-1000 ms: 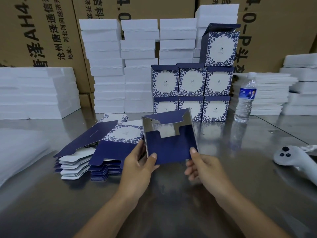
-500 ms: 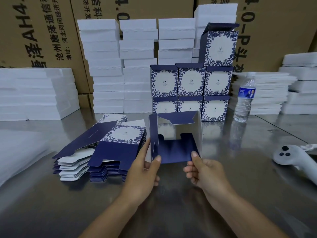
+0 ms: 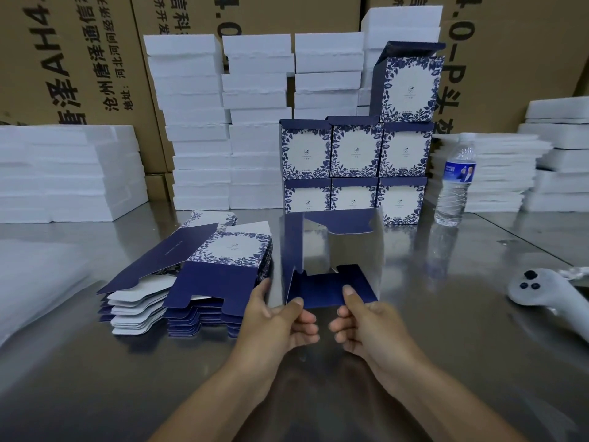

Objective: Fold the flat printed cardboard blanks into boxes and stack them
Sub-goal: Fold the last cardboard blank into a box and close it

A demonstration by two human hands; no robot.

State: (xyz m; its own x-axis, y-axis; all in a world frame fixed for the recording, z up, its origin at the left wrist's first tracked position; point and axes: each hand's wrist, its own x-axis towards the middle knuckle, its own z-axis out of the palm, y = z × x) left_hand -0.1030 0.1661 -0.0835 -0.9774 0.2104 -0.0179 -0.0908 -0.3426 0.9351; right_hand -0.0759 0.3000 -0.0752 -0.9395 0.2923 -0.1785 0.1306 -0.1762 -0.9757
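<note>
Fingers [image 3: 294,305] of the left hand [image 3: 276,327] and right hand [image 3: 373,330] pinch the near flap of a half-opened box blank [image 3: 331,290] over the worktop [image 3: 462,362], right of the flat blanks [image 3: 220,279]; the light, stiff card likely creases, so flap edges suit gripping.

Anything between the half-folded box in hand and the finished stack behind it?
Nothing visible. The left hand and right hand pinch the half-folded box directly in front of the finished stack. The water bottle stands right of the stack, the flat blanks lie left; both off the line.
</note>
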